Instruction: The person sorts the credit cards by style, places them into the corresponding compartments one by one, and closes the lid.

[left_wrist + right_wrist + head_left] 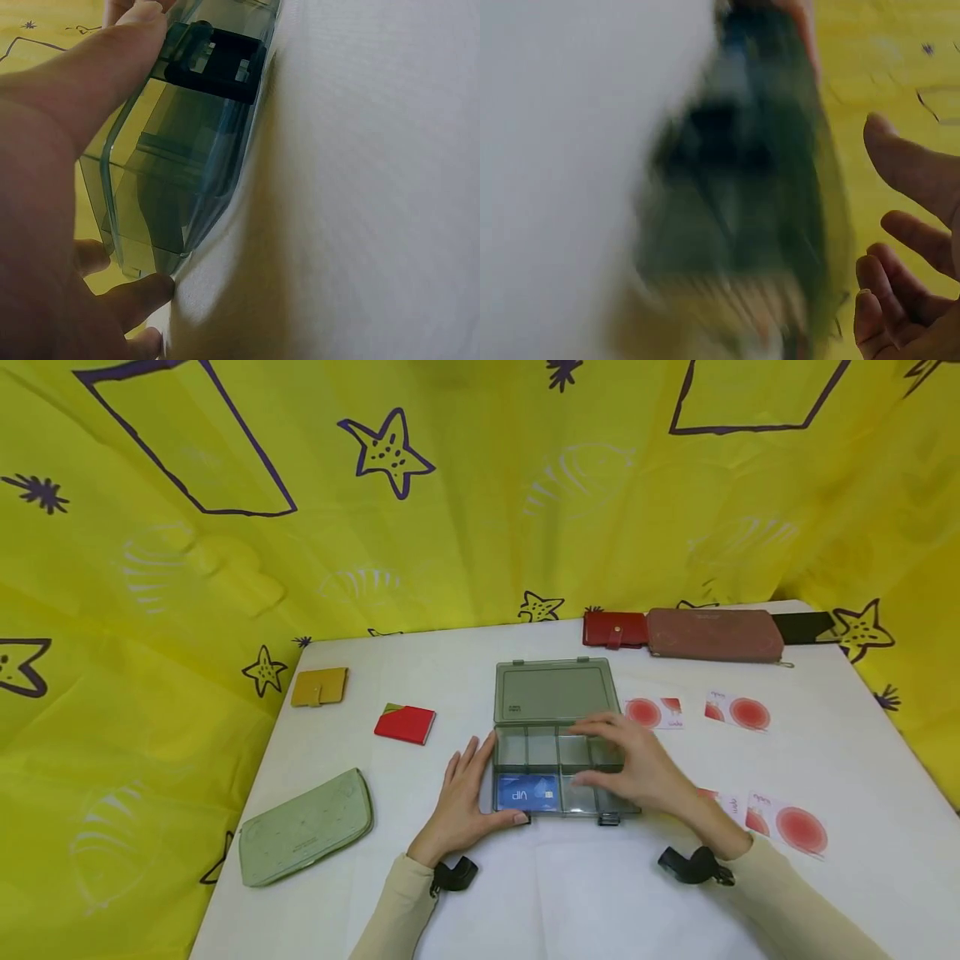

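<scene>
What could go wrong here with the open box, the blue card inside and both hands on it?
The right hand hovers over the compartments of the clear box and may block sight of the dividers. The left hand holds only the box's left end, so the box could slide on the smooth white table. The blue card could snag a divider.

The right hand [911, 255] shows at the right edge of the frame, its fingers [900, 169] loosely curved and spread, holding nothing. Just left of the fingers, apart from them, a blurred dark green see-through box [742, 187] fills the middle of the view; its details cannot be made out. Beyond the box, further left of the fingers, lies the white desk [562, 165]. Behind and above the fingers hangs a yellow cloth [885, 67] with dark marks.
</scene>
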